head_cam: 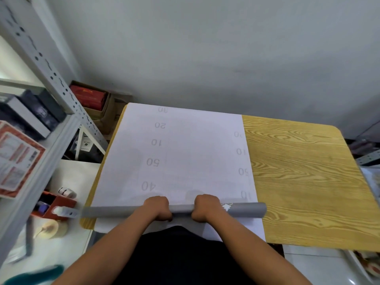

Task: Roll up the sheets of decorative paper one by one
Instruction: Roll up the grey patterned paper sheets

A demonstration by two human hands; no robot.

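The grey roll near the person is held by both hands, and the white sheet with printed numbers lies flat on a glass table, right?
Not quite: the table is wood-grained, not glass, as the head view shows. The rest holds: the left hand and right hand both grip the grey roll, and the white sheet with printed numbers lies flat beyond it.

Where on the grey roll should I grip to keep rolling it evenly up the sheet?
Grip the grey roll near its middle, from the near side, as the left hand and right hand do. It lies long and thin across the white sheet, so two spaced holds should keep it square.
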